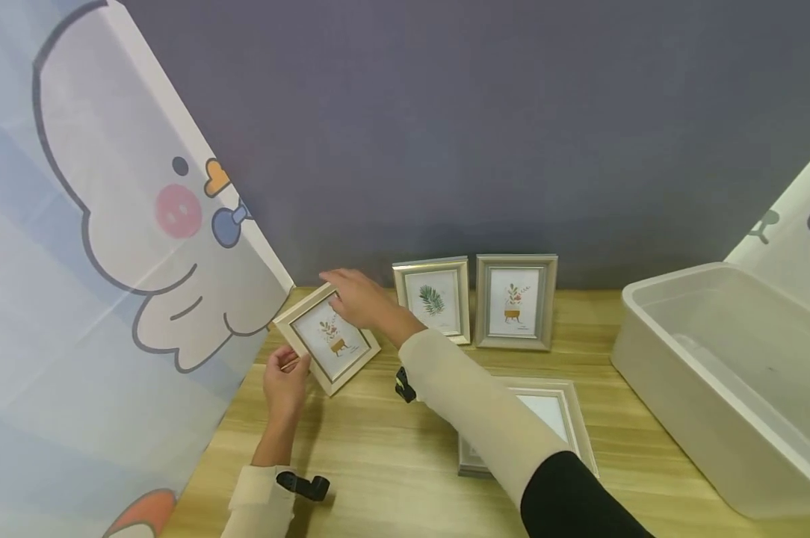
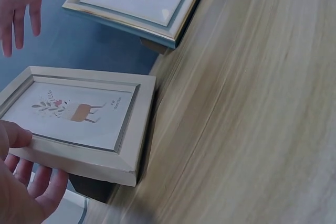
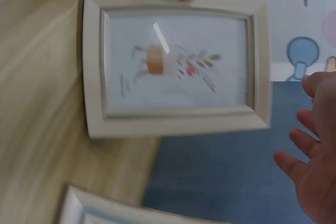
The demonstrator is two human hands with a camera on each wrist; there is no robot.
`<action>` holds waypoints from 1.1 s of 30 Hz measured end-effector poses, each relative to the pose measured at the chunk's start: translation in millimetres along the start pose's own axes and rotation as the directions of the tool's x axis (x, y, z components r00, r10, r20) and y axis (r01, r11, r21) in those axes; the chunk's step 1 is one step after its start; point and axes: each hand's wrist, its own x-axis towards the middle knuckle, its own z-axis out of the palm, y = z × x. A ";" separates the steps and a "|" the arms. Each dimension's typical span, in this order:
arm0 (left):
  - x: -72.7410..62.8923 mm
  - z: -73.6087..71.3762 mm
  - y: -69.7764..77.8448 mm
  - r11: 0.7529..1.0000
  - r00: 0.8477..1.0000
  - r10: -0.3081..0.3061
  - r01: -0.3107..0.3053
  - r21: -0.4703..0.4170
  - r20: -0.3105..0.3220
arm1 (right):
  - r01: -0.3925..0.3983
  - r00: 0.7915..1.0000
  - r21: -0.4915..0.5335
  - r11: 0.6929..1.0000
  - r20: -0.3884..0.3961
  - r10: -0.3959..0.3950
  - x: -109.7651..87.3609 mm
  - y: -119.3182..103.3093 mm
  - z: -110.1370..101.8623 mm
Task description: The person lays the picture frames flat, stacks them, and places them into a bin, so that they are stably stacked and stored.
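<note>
A cream picture frame [image 1: 304,351] with a potted-flower print leans at a tilt near the table's left back corner. My left hand [image 1: 286,385] grips its left edge, thumb on the front and fingers behind, as the left wrist view shows. A dark support piece [image 2: 92,187] shows beneath the frame there. In the head view my right hand [image 1: 361,297] overlaps the frame's upper right corner. The right wrist view shows that right hand [image 3: 317,150] just off the frame's top end, fingers spread and holding nothing.
Upright at the back stand a leaf-print frame [image 1: 438,334] and another flower-print frame [image 1: 512,342]. More frames [image 1: 573,411] lie flat, seemingly stacked, partly hidden under my right sleeve. A pale plastic bin [image 1: 674,418] occupies the right side. A dark wall [image 1: 445,149] rises behind.
</note>
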 end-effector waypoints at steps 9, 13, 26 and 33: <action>2.9 1.3 -3.0 0.997 0.997 0.072 -0.073 -0.010 -0.009 | -0.004 1.000 -0.141 0.990 0.030 0.008 8.9 -2.8 30.7; 1.5 0.9 -3.0 0.996 0.996 0.084 -0.084 -0.010 -0.018 | -0.011 0.997 -0.210 0.978 0.069 0.026 11.6 -4.6 37.1; -3.4 5.6 -4.4 0.993 0.992 0.118 -0.118 0.004 -0.036 | -0.062 0.991 -0.277 0.959 -0.132 0.026 16.6 -2.9 47.7; -7.1 4.8 -2.4 0.991 0.991 0.131 -0.131 0.015 -0.034 | -0.077 0.979 -0.277 0.958 -0.203 0.020 17.8 -1.3 51.5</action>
